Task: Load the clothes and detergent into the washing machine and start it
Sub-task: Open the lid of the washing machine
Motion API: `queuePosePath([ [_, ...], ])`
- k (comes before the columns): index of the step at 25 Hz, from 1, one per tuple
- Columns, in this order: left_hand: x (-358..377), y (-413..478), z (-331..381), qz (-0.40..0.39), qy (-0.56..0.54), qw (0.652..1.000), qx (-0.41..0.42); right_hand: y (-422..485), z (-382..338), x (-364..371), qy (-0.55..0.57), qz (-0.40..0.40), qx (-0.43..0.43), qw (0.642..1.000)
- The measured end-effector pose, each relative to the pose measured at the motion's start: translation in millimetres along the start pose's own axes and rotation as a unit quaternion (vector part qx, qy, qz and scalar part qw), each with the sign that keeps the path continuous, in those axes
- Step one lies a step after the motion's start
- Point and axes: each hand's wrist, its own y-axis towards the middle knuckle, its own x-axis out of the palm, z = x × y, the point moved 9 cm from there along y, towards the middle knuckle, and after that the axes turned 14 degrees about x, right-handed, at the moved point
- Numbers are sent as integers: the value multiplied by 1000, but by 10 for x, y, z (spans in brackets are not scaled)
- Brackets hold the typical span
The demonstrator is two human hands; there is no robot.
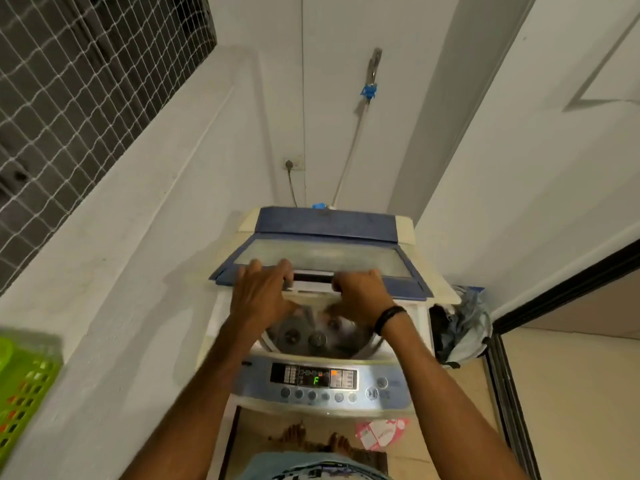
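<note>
Head view: my left hand point(259, 294) and right hand point(360, 296) both curl over the washing machine lid point(329, 252) at its near edge. It runs crosswise, hinged far side, with the drum point(311, 337) open directly beneath.

Dim indoor light, soft motion blur, wide-angle bending at edges.
</note>
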Motion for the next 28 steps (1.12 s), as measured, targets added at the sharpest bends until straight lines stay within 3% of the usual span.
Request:
queuePosePath([
  [3,-754,373,-144,171,44,984,30,402,55,-939,27,83,20,996],
  [5,-1027,614,-239,280,53,958,43,669,152,-1396,1,201,43,979],
  [7,-1163,993,-369,326,23,944,47,943,317,-1642,9,297,114,948],
  [10,-1242,1704,-529,281,15,958,52,1412,465,-1627,42,301,187,934],
  [14,-1266,2259,-676,240,-10,969,62,1892,552,-1580,86,248,187,947],
  [28,-1328,1829,-523,332,-75,939,46,1360,572,-1459,134,327,139,925],
])
